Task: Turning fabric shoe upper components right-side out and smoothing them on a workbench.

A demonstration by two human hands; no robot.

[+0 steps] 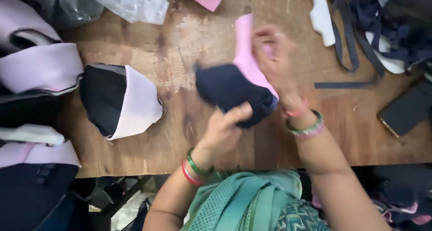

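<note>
A worn brown wooden table (202,42) holds a black-and-pink foam cup (119,100), dark cloth straps (351,51), a flat black phone (407,109) and a clear plastic bag (130,3).

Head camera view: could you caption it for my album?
Two hands, left and right, hold a navy-and-pink padded piece above a wooden table.

Phone (407,108), dark straps (355,42), plastic bag (130,3)

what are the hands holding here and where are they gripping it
Both hold one navy-and-pink padded fabric piece above the wooden table. The left hand pinches its lower navy edge; the right hand grips the upper pink part, blurred.
</note>
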